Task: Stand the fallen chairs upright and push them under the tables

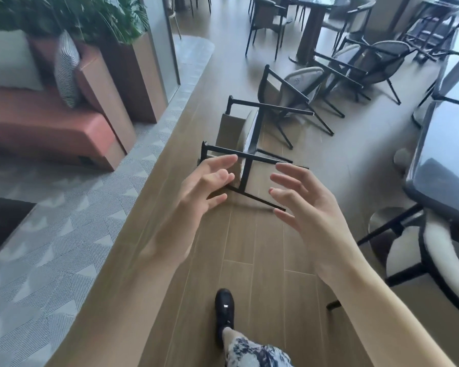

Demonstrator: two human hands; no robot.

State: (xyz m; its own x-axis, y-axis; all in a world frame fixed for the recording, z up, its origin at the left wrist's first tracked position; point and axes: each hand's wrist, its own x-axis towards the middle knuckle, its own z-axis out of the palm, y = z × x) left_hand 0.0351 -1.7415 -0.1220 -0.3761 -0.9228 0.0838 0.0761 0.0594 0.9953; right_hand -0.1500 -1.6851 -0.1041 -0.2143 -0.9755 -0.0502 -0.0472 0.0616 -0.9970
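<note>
Dining area with a wood-plank floor [249, 247] bordered on the left by patterned grey carpet [64, 221]; a red sofa [37, 123] and planter stand beyond it, dark-topped tables [448, 144] at right. The nearest fallen chair [245, 140] lies on its side straight ahead, its black legs pointing toward the right and its long axis running away from the viewer. The left hand [196, 192] and right hand [310, 207] are held out before it, fingers spread and relaxed, holding nothing; both appear short of the frame, about equally near. Two more chairs [297, 94] lie tipped further back. Contact cannot be confirmed: the fingertips overlap the chair's nearest legs in view, and motion blur softens edges.
</note>
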